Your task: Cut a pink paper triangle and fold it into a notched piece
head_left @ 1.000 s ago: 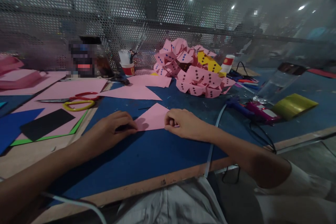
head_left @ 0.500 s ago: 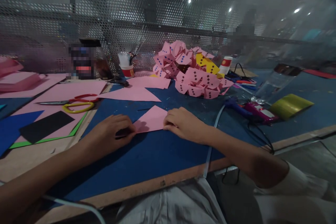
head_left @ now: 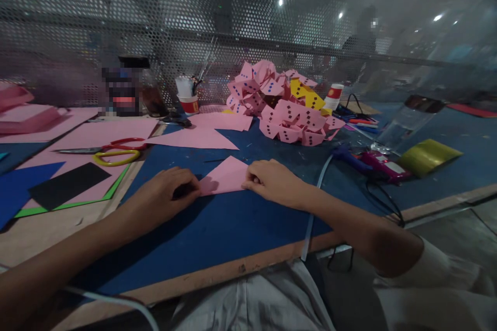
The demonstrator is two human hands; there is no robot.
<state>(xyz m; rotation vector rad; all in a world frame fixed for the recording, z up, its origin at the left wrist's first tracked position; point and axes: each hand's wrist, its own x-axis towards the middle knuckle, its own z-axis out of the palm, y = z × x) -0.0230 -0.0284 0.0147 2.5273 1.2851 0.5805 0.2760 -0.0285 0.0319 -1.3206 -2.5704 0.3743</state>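
Note:
A folded pink paper (head_left: 225, 176), triangular with its peak pointing away from me, lies on the blue table mat (head_left: 217, 232). At its left corner my left hand (head_left: 173, 191) pinches the edge between thumb and fingers. My right hand (head_left: 272, 183) grips the right corner, its fingers curled in. Both hands rest low on the mat. Just beyond the folded piece is a larger flat pink sheet (head_left: 198, 138).
Scissors (head_left: 118, 152) and a black card (head_left: 70, 186) lie at left. Pink paper models (head_left: 291, 119) stand behind my right hand. A purple glue gun (head_left: 384, 165), a clear bottle (head_left: 407, 121) and a white cable (head_left: 320, 178) are at right.
The fingers of my left hand have shifted slightly at the left corner of the pink paper. My right hand keeps its place, with its fingers slightly more curled.

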